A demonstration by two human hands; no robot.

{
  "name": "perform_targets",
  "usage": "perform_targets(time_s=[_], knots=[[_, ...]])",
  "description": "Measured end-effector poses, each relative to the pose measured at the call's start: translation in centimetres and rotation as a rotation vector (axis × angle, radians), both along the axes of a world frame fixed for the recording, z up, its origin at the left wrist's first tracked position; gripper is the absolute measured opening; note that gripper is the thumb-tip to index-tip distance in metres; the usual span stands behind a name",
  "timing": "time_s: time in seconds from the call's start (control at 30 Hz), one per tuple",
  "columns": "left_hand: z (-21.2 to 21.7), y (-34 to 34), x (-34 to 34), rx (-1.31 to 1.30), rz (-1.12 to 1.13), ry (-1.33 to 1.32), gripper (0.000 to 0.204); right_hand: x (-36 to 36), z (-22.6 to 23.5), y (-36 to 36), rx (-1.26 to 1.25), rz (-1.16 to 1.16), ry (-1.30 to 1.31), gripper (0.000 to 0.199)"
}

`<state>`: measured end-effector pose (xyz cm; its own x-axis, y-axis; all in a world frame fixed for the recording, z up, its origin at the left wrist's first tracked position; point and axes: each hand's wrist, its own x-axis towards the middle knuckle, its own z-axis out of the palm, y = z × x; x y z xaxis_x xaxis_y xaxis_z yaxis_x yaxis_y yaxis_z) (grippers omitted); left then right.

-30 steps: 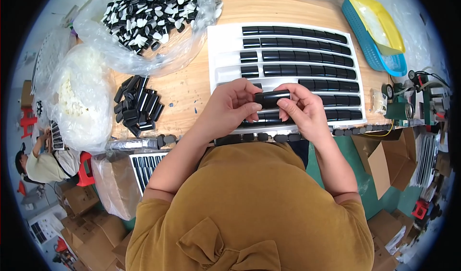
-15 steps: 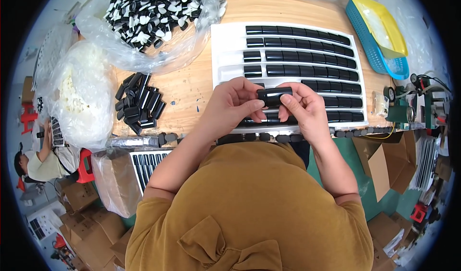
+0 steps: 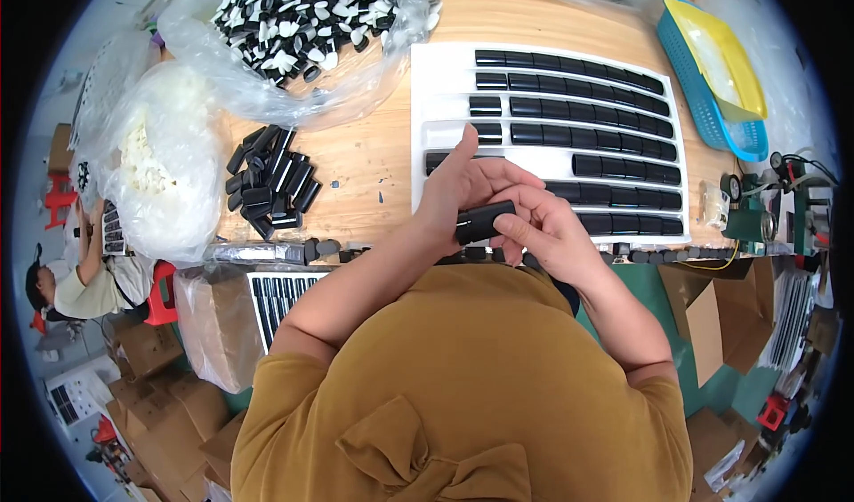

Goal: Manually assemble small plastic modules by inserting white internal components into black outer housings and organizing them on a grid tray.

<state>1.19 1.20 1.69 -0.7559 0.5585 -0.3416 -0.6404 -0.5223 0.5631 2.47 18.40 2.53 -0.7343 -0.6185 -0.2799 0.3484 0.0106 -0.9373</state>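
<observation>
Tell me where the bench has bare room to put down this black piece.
Bare wood lies between the pile of loose black pieces and the white slotted panel; a few black specks lie there. Another strip runs above the panel's top edge. The left is crowded with plastic bags, the right with the blue basket.

Assembly workshop: bagged parts (image 3: 302, 13), cartons (image 3: 169, 413).

One fisheye view, worn on my head, faces steeply down over my chest onto the desk (image 3: 374, 160). My hands sit close beneath it. Edges bend toward the rim.
</observation>
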Motion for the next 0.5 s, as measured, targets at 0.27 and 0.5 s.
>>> perform_targets(time_s=[0.27,0.5], knots=[[0.6,-0.1,0.5,-0.079,0.180,0.036,0.097,0.7,0.9,-1.1,-0.005,-0.075,0.047,0.017],[-2.2,-0.6,-2.6,-0.252,0.208,0.016,0.062,-1.2,-0.9,-1.1,-0.053,-0.151,-0.040,0.019]])
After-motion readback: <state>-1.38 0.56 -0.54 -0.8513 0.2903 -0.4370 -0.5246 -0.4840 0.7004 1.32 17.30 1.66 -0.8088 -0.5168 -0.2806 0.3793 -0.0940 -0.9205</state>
